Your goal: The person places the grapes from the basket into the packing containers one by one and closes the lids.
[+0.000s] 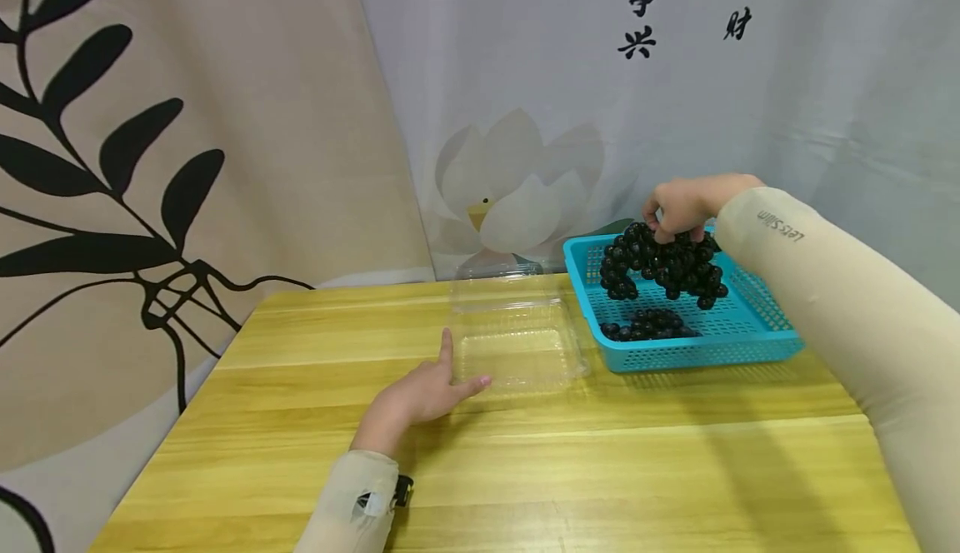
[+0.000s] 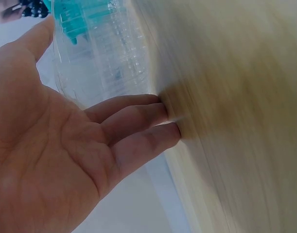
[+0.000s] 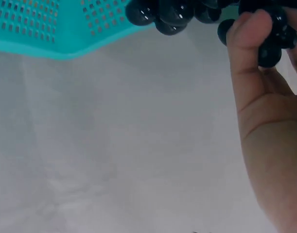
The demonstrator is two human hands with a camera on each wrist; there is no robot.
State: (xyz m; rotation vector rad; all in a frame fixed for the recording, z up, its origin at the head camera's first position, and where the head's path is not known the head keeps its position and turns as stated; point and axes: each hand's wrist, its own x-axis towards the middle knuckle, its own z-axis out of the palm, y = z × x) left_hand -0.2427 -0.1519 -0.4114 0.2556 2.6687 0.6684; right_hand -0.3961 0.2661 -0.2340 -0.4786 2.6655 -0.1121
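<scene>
A bunch of black grapes (image 1: 667,268) hangs over the blue plastic basket (image 1: 697,354), gripped from above by my right hand (image 1: 684,206). In the right wrist view, the thumb presses against the shiny dark grapes (image 3: 175,12). More black grapes (image 1: 651,325) lie inside the basket. My left hand (image 1: 422,393) rests on the table at the near left corner of a clear plastic clamshell box (image 1: 512,355), thumb and index finger spread. The box stands with its lid (image 1: 498,285) folded back. In the left wrist view, the other fingers (image 2: 138,116) touch the wooden tabletop.
The wooden table (image 1: 525,478) ends at a hanging cloth (image 1: 315,120) printed with leaves, a pale flower and characters. The basket is close to the box's right side, near the back edge.
</scene>
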